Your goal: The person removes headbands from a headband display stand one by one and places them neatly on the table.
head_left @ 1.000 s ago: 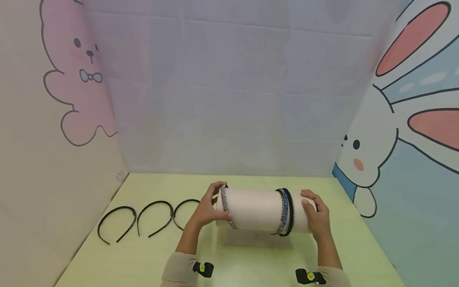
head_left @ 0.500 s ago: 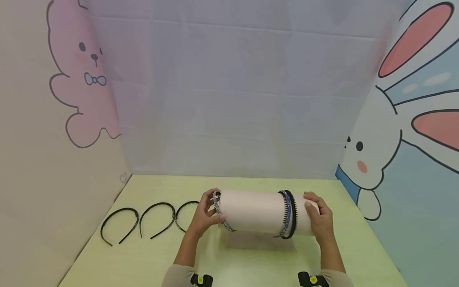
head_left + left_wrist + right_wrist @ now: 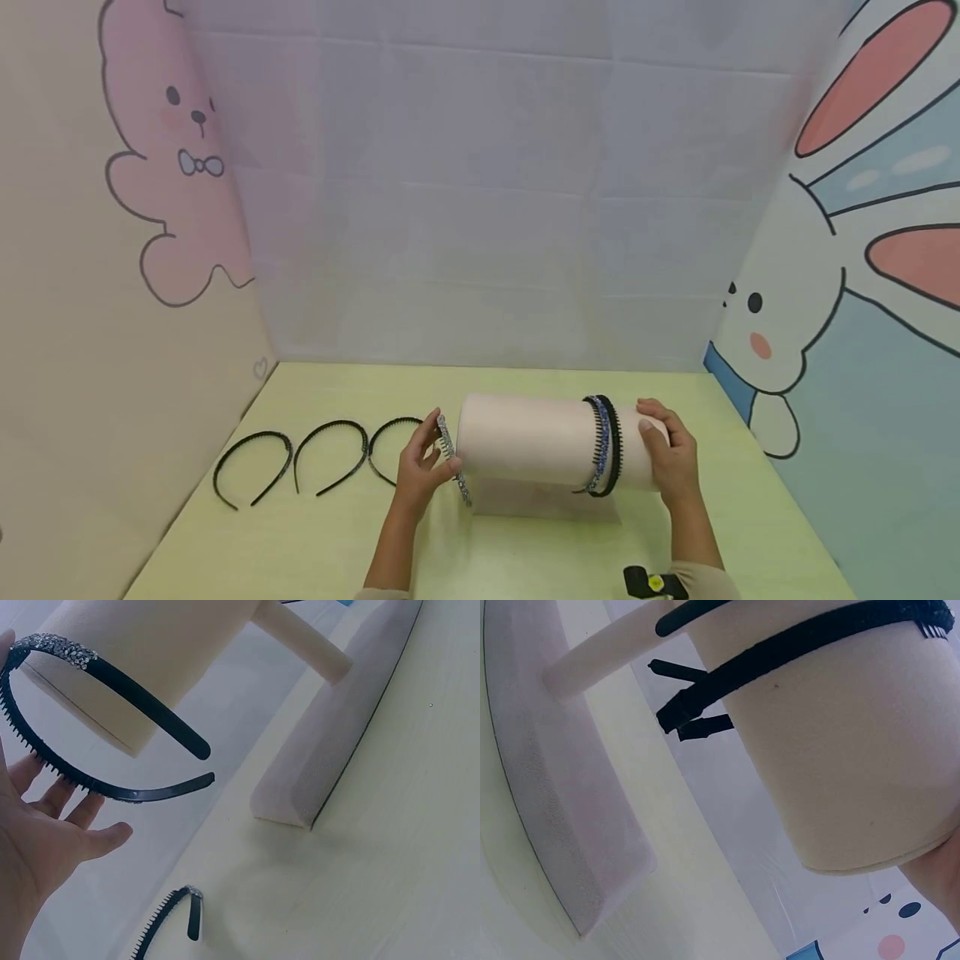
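Note:
My left hand (image 3: 422, 475) pinches a black toothed headband (image 3: 135, 701) with silver glitter along its top. This headband stands tilted just off the left end of a cream padded cylinder (image 3: 525, 437), its open ends pointing toward the cylinder's stand in the left wrist view. My right hand (image 3: 671, 458) grips the right end of the cylinder, thumb in front and fingers over the top. Near that end, a blue glittery headband (image 3: 598, 446) and a plain black headband (image 3: 617, 450) sit round the cylinder side by side.
The cylinder is held up by a short post (image 3: 307, 645) on a pale padded base (image 3: 540, 500). To the left on the table lie three dark headbands, a left one (image 3: 258, 432), a middle one (image 3: 337, 422) and a right one (image 3: 405, 419) partly behind my left hand.
My left hand has drawn the silver headband leftward off the end of the cylinder and slightly down. The right hand keeps its grip on the other end.

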A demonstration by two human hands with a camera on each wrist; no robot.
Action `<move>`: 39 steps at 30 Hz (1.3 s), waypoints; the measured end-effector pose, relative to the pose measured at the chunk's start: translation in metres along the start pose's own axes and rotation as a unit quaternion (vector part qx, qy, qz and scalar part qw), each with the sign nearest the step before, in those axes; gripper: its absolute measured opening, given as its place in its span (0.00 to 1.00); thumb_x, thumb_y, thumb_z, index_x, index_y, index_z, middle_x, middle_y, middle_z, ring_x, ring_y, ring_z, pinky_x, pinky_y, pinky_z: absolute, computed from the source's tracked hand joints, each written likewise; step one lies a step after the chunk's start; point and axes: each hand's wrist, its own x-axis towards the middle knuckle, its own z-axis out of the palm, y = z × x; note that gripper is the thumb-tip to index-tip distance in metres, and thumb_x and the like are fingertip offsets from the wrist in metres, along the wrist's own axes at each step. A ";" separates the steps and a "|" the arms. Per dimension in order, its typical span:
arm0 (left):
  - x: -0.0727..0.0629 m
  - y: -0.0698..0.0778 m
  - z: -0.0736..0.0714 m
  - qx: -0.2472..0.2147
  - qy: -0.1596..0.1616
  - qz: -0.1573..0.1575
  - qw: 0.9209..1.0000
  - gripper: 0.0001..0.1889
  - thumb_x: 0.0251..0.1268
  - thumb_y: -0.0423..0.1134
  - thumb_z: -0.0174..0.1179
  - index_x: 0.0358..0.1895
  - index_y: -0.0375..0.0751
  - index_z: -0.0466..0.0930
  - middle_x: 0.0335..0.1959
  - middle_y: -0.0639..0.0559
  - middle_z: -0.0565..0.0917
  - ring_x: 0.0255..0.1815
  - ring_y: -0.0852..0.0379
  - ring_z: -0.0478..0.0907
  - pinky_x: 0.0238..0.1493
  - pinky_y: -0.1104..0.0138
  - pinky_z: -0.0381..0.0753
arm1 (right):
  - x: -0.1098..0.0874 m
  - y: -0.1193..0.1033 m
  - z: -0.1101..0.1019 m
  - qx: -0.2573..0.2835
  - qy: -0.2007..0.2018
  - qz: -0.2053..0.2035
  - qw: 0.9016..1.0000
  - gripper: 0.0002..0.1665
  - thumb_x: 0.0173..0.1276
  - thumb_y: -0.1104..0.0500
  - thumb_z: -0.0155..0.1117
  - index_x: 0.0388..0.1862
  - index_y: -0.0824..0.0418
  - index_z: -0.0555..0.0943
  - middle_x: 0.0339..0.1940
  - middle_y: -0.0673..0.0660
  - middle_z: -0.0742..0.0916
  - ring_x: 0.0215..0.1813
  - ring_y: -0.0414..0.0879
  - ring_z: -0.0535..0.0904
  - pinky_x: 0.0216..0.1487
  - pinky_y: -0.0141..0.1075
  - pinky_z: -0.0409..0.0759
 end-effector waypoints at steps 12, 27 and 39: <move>-0.043 -0.010 -0.003 0.085 0.096 -0.033 0.991 0.39 0.48 0.30 0.66 0.68 0.42 0.62 0.59 0.39 0.67 0.58 0.45 0.63 0.56 0.43 0.64 | -0.001 0.001 -0.001 0.001 0.003 -0.002 1.000 0.11 0.68 0.67 0.54 0.46 0.72 0.76 0.50 0.47 0.80 0.58 0.40 0.70 0.50 0.26 0.68; -0.052 -0.008 -0.014 0.285 0.227 -0.069 0.929 0.42 0.41 0.50 0.75 0.65 0.50 0.67 0.62 0.44 0.64 0.63 0.41 0.53 0.51 0.39 0.59 | -0.001 -0.001 0.001 -0.003 0.007 0.004 1.000 0.11 0.68 0.67 0.53 0.46 0.72 0.76 0.50 0.46 0.80 0.58 0.40 0.69 0.50 0.25 0.67; -0.053 -0.012 -0.012 0.362 0.317 -0.087 0.872 0.44 0.30 0.57 0.77 0.60 0.49 0.72 0.56 0.39 0.65 0.57 0.36 0.55 0.46 0.40 0.53 | 0.000 -0.006 0.001 -0.008 0.006 0.007 1.000 0.12 0.68 0.67 0.52 0.47 0.72 0.76 0.51 0.47 0.80 0.59 0.40 0.68 0.51 0.26 0.67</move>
